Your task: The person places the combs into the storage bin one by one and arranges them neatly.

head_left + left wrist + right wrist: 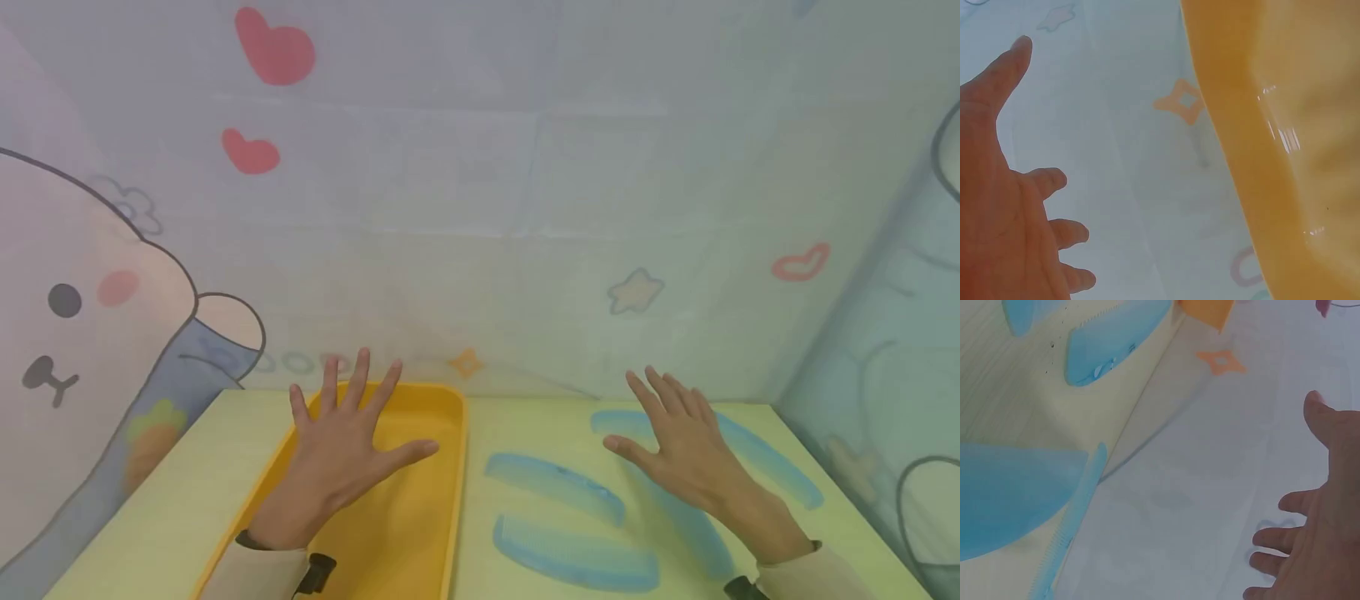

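A yellow plastic tray (453, 467) lies on the left half of a pale yellow-green table (187, 508). My left hand (348, 433) hovers over the tray, fingers spread and straight, holding nothing. Several translucent blue combs lie to the right of the tray, among them one (555, 487) beside the tray and another (573, 560) nearer me. My right hand (675, 442) is spread flat above the combs and partly hides two of them. The left wrist view shows my left hand (1004, 206) open beside the tray wall (1272, 125). The right wrist view shows my right hand (1319, 537) open, away from the combs (1116, 344).
A cloth backdrop printed with hearts, stars and a cartoon bear (82, 333) rises directly behind the table and closes in on the left. A blue-tinted printed cloth (885, 392) closes in on the right. The table's back edge meets the backdrop just beyond the tray.
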`<state>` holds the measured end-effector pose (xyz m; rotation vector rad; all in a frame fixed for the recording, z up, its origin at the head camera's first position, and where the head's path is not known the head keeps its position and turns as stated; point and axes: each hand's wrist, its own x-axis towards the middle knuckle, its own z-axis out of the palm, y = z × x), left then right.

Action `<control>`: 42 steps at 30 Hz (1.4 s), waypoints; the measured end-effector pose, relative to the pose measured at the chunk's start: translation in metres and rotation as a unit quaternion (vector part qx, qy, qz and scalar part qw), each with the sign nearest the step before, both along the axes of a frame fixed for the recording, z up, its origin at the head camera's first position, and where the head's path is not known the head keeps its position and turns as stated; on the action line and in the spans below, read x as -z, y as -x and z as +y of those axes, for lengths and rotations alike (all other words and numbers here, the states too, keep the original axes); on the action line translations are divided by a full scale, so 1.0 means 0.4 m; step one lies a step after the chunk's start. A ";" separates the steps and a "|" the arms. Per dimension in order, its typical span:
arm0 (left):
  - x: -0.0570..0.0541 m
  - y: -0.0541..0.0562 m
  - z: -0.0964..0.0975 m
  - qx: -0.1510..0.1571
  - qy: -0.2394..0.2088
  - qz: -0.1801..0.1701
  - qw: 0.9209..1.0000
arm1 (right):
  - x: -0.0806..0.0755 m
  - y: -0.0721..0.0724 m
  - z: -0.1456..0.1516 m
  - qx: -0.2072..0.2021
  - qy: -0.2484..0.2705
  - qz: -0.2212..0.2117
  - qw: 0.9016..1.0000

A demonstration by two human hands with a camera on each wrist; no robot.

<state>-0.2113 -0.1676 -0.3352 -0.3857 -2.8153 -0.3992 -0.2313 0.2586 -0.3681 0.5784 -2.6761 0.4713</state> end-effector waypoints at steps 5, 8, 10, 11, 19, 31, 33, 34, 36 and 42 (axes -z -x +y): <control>-0.006 -0.010 -0.017 -0.004 0.002 0.018 1.000 | 0.006 0.003 -0.003 -0.015 0.012 0.022 1.000; -0.010 -0.012 -0.030 -0.003 0.000 0.022 1.000 | 0.004 0.008 -0.003 -0.021 0.012 0.030 0.999; -0.011 -0.012 -0.040 -0.002 -0.004 0.023 1.000 | 0.003 0.012 -0.001 -0.024 0.011 0.033 0.999; -0.013 -0.012 -0.045 -0.001 -0.006 0.025 1.000 | 0.002 0.013 0.000 -0.026 0.012 0.031 0.999; -0.025 -0.016 -0.093 -0.005 -0.025 0.031 0.999 | -0.006 0.027 0.006 -0.055 0.047 0.017 0.997; -0.030 -0.044 -0.173 -0.009 -0.050 0.028 0.998 | 0.000 0.050 0.008 -0.087 0.118 -0.082 0.986; -0.027 -0.048 -0.187 -0.011 -0.056 0.031 0.998 | -0.002 0.054 0.006 -0.089 0.125 -0.096 0.984; -0.025 -0.050 -0.195 -0.011 -0.060 0.032 0.998 | -0.003 0.056 0.005 -0.089 0.128 -0.102 0.983; -0.022 -0.052 -0.209 -0.010 -0.064 0.037 0.997 | -0.005 0.057 0.003 -0.089 0.133 -0.112 0.981; -0.022 -0.052 -0.248 -0.002 -0.079 0.064 0.995 | -0.003 0.060 -0.001 -0.095 0.149 -0.128 0.976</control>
